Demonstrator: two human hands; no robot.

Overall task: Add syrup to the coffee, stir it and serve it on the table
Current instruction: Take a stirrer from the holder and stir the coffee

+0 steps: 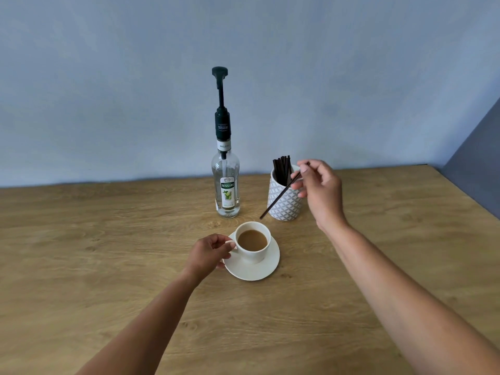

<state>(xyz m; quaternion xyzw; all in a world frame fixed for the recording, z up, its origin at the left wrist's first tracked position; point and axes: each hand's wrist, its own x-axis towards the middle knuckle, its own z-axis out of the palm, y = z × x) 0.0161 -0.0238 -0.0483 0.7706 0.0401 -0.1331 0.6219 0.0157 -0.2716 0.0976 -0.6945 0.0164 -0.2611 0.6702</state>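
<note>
Left hand [209, 251] on cup [253, 243] handle, right hand [319, 186] pinching stirrer [278, 197]

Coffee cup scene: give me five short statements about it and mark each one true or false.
1. The left hand holds the handle of the cup. True.
2. The cup stands straight on the table. False: it sits on a white saucer.
3. The right hand holds one dark stir stick. True.
4. The stick's tip is dipped in the coffee. False: it hangs in the air above and behind the cup.
5. The syrup bottle lies on its side. False: it stands upright, left of the patterned holder with more sticks.
</note>
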